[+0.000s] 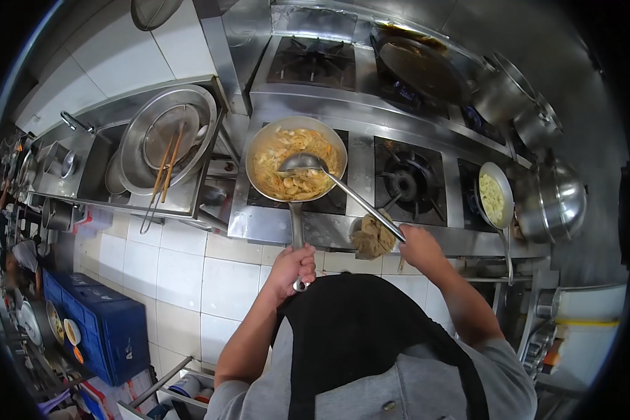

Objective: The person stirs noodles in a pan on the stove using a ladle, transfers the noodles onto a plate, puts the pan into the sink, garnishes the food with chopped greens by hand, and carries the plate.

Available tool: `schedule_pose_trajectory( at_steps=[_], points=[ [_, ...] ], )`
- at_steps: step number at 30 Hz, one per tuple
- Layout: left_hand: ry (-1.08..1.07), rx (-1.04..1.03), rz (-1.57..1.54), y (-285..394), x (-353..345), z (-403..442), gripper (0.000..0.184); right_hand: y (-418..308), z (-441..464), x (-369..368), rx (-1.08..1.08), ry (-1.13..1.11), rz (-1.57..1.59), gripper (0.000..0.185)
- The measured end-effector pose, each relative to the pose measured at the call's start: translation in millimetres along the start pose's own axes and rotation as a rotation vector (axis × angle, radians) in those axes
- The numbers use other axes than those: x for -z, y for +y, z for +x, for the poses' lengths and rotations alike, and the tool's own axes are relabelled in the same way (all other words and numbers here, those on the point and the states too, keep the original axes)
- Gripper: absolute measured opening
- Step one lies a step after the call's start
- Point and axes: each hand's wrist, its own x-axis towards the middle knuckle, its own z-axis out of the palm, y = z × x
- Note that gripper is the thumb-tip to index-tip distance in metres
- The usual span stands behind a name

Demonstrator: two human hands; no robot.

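Note:
My left hand is wrapped round the handle of a frying pan, which sits over the front left burner. Noodle-like food with orange and pale bits fills much of the pan. My right hand grips the end of a long-handled metal ladle, whose bowl rests in the food. Beneath the ladle's handle, a crumpled brownish cloth hangs at the stove's front edge.
To the right are a bare burner and a second pan holding pale chopped food. A dark wok and steel pots stand behind. On the left, a large metal basin holds a strainer and chopsticks. Blue crates stand on the floor.

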Motion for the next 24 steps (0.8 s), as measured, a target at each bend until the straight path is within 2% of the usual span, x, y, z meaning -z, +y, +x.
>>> schedule_pose_trajectory(
  at_steps=[8, 13, 16, 18, 19, 20, 22, 23, 24],
  points=[
    [-0.009, -0.038, 0.084, -1.6, -0.9, -0.4, 0.017, -3.7, -15.7, -2.8, 0.004, -0.062, -0.055, 0.023],
    [-0.012, -0.046, 0.06, 5.0, -9.4, -26.8, 0.012, -1.4, -59.6, 3.9, 0.139, -0.147, -0.082, 0.017],
    [-0.041, -0.045, 0.026, 16.7, -25.5, -37.9, 0.013, -10.5, -74.9, 8.1, 0.08, -0.214, -0.108, 0.015],
    [-0.155, 0.081, -0.085, 31.9, -24.3, -25.5, 0.019, -2.8, -62.0, -4.4, 0.099, -0.179, -0.095, 0.017],
    [-0.158, 0.065, -0.085, 36.5, -36.0, -17.7, 0.025, -3.0, -50.7, -3.2, 0.12, -0.112, -0.095, 0.018],
    [-0.151, 0.071, -0.072, 31.4, -35.7, -15.2, 0.025, -6.2, -38.5, 1.9, 0.142, -0.037, -0.095, 0.02],
    [-0.153, -0.051, 0.091, 16.3, -28.0, -15.1, 0.02, -13.1, -36.8, 6.0, 0.126, -0.002, -0.077, 0.021],
    [0.06, -0.083, 0.166, -2.4, -21.6, -30.7, 0.014, -9.5, -36.4, 1.6, 0.102, -0.007, -0.083, 0.022],
    [0.076, -0.095, 0.232, -14.0, -18.8, -48.0, 0.013, -7.3, -34.6, -1.4, 0.08, -0.006, -0.088, 0.022]
  ],
)
